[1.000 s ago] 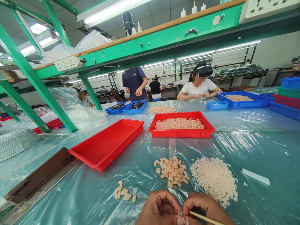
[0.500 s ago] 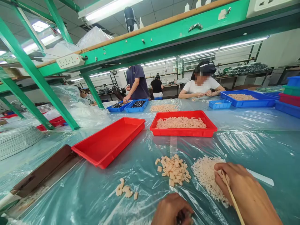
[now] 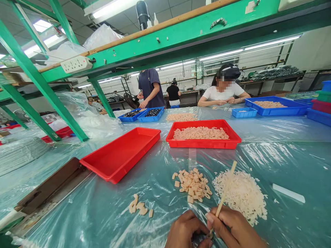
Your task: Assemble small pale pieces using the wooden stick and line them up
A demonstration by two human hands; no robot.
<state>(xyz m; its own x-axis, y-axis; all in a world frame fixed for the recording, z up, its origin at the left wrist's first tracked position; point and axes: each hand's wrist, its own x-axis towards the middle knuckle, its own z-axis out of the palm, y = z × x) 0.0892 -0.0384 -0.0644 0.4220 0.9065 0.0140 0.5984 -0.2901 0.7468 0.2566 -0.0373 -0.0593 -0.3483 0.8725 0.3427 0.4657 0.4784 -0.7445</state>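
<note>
A thin wooden stick point(image 3: 227, 184) slants up from my right hand point(image 3: 231, 225), whose fingers are pinched round its lower part. Beside it, at the bottom of the head view, my left hand point(image 3: 184, 230) is curled with its fingertips pressed together at the stick's lower end; what they hold is hidden. Just beyond my hands lies a pile of small beige rings and squarish pieces point(image 3: 195, 186). To its right spreads a heap of small white bits point(image 3: 248, 198). Several beige pieces point(image 3: 139, 206) lie apart on the left.
A red tray of beige pieces point(image 3: 204, 144) stands ahead, with another red tray point(image 3: 121, 155) to its left. A white strip point(image 3: 288, 193) lies at right. Blue trays point(image 3: 279, 109) and co-workers are across the plastic-covered table point(image 3: 98, 213). A green shelf frame point(image 3: 181, 29) crosses above.
My right hand has moved left and down from the white heap to my left hand, bringing the stick along. The stick now points upward, and the heap is more exposed.
</note>
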